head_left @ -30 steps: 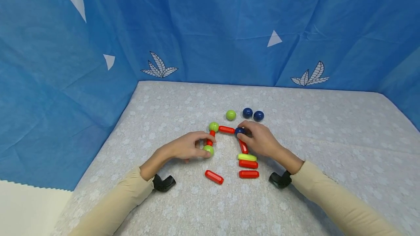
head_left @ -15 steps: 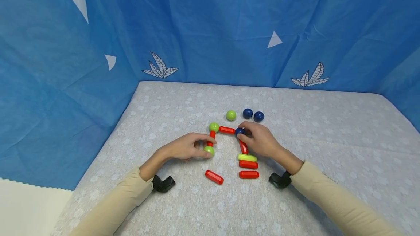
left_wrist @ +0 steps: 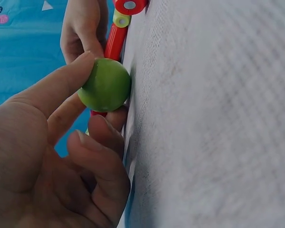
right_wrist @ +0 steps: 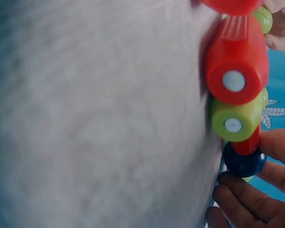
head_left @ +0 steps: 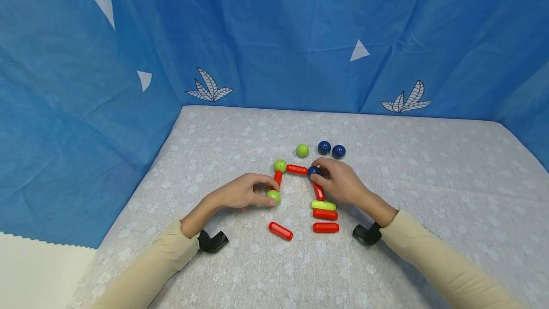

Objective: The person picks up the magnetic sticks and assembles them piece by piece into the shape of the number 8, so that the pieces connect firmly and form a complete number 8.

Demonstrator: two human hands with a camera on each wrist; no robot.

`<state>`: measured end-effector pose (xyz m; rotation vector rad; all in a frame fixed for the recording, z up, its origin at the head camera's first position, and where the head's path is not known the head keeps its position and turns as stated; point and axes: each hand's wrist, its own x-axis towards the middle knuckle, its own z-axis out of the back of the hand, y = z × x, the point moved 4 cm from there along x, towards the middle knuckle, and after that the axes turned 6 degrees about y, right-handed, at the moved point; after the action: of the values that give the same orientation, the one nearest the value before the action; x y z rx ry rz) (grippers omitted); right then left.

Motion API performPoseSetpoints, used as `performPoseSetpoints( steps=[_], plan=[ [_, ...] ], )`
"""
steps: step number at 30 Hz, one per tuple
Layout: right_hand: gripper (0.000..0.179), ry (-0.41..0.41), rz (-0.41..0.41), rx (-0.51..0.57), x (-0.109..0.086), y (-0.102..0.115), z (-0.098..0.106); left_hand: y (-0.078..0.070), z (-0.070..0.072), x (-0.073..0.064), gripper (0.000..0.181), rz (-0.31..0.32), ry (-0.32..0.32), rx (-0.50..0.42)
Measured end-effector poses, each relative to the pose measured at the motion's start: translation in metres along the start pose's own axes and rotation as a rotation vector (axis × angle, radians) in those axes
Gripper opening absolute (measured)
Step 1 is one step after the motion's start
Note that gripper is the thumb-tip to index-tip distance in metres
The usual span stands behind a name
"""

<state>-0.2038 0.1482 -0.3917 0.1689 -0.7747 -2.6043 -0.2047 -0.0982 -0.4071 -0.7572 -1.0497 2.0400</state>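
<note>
My left hand point(head_left: 246, 190) pinches a green ball point(left_wrist: 105, 85) between thumb and fingers, low over the cloth. Beyond it, a red rod point(head_left: 278, 177) runs back to a second green ball point(head_left: 280, 166). From that ball another red rod point(head_left: 297, 169) reaches right to a dark blue ball point(right_wrist: 243, 162). My right hand point(head_left: 343, 182) grips this blue ball with thumb and fingertips, which cover part of it. A third red rod point(head_left: 318, 191) extends from the blue ball toward the front.
A yellow-green rod point(head_left: 323, 205) and a red rod point(head_left: 325, 214) lie side by side, with another red rod point(head_left: 326, 227) in front. One more red rod point(head_left: 280, 231) lies left of these. Behind the hands sit a loose green ball point(head_left: 302, 150) and two blue balls point(head_left: 324, 147).
The left index finger has drawn back slightly, so more of the red rod beside it shows. The right hand stays on the blue ball, and the loose pieces lie as before.
</note>
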Motion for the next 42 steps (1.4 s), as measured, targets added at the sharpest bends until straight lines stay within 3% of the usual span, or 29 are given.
performPoseSetpoints(
  steps=[4,9,12,17,21,42],
  plan=[
    [0.033,0.015,-0.013,0.006,-0.003,0.001,0.002,0.001,0.0,-0.001,0.031,0.01,0.0,-0.024],
    [0.038,-0.031,-0.003,0.02,-0.021,0.006,0.006,0.001,-0.001,-0.002,0.032,0.006,-0.001,-0.038],
    [0.03,-0.046,0.014,0.024,-0.037,0.011,0.007,0.001,-0.002,-0.003,0.032,0.001,-0.004,-0.04],
    [0.007,0.012,0.043,0.02,-0.059,0.015,0.006,0.002,-0.004,-0.004,0.031,0.015,-0.001,-0.042],
    [0.007,0.054,0.058,0.011,-0.068,0.014,0.004,0.002,-0.004,-0.003,0.031,0.022,-0.005,-0.047],
    [0.014,0.071,0.055,-0.032,-0.068,0.012,-0.001,0.002,-0.003,-0.003,0.032,0.049,0.008,-0.1]
  ],
)
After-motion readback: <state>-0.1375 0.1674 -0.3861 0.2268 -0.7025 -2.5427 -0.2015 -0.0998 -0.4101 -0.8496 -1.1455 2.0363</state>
